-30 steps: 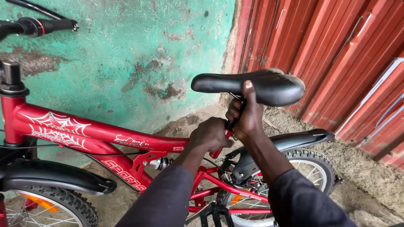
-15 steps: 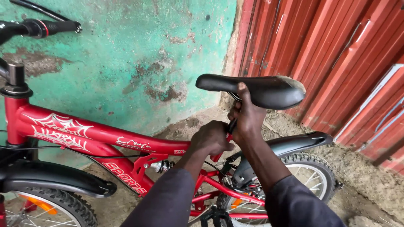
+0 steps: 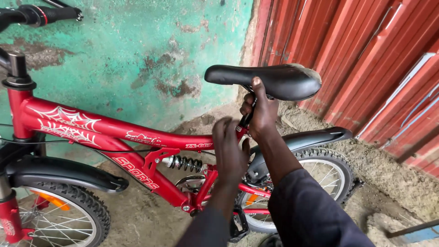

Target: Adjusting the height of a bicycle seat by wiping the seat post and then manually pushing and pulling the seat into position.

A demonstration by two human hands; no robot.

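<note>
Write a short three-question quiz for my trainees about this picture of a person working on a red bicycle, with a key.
1. True or false: the right hand grips the post just under the black saddle.
2. Multiple choice: where is the left hand?
A. on the handlebar grip
B. at the red frame, close to the foot of the seat post
C. on the rear tyre
3. Fill in: the coil spring sits below the top tube, in front of the ______ wheel.

Key: 1 true; 2 B; 3 rear.
</note>
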